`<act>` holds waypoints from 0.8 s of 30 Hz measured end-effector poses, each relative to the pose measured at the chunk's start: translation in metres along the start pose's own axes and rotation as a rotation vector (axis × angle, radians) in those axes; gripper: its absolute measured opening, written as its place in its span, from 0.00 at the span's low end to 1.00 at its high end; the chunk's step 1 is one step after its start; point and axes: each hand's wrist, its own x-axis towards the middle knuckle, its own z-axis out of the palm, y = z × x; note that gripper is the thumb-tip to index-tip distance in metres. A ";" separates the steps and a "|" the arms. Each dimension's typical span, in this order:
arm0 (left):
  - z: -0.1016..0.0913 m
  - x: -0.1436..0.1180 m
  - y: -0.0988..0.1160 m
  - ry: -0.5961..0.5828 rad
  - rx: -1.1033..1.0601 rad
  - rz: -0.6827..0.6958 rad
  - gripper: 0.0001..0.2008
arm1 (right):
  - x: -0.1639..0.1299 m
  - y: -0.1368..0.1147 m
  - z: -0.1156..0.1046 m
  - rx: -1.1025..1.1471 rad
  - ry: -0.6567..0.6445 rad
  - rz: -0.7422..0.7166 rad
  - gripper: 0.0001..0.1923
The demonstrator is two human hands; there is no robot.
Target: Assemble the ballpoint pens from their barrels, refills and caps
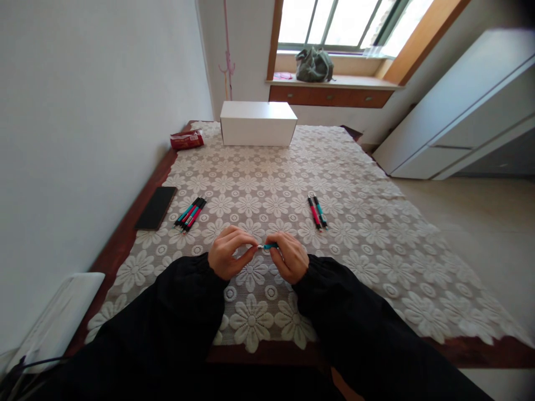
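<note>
Obs., L to R.

Phone (156, 208), dark, face down at table's L edge. Just beside it: pen bundle (190, 214), approx. 5 pens, teal and red mixed; overlapping, so exact count uncertain. Red packet (186, 140) further back, x1. White box (258, 123) at far end, x1.

Centre, near edge: left hand (229, 258), fingers curled shut, thumb and forefinger pinching the pale tip end of a teal pen (268, 245). Right hand (290, 257) wrapped around the barrel, fingers closed on it. Pen is horizontal, held between both hands just above the lace cloth (359, 223).

Judgement: looks like cap/tip work. To do well: keep the barrel steady w/ the R hand, move the L hand straight along the pen axis, no bending, and stay low over the cloth so a dropped part won't roll.

R of hands: pen pair (317, 211), x2, one red, one teal, side by side.
</note>
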 end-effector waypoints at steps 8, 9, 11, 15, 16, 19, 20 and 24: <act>0.000 -0.001 0.001 -0.004 -0.009 0.006 0.01 | 0.002 0.000 0.002 0.008 0.000 -0.040 0.06; 0.000 -0.001 0.001 -0.009 -0.008 0.012 0.01 | 0.001 0.001 0.003 0.010 -0.001 -0.043 0.06; 0.000 -0.001 0.001 -0.022 -0.004 0.027 0.01 | 0.001 0.002 0.004 0.012 0.004 -0.050 0.06; -0.001 -0.002 0.000 -0.045 0.007 0.018 0.02 | -0.001 0.006 0.007 0.023 0.006 -0.066 0.08; -0.001 -0.002 0.000 -0.047 0.008 0.013 0.03 | -0.001 0.007 0.008 0.029 0.003 -0.075 0.08; -0.001 -0.003 -0.002 -0.044 0.010 0.014 0.04 | -0.001 0.010 0.010 0.039 0.003 -0.103 0.09; 0.000 -0.003 -0.002 -0.041 0.011 0.017 0.04 | -0.001 0.011 0.010 0.040 0.005 -0.104 0.10; 0.000 -0.004 -0.003 -0.032 0.011 0.040 0.04 | -0.003 0.012 0.011 0.058 0.007 -0.083 0.11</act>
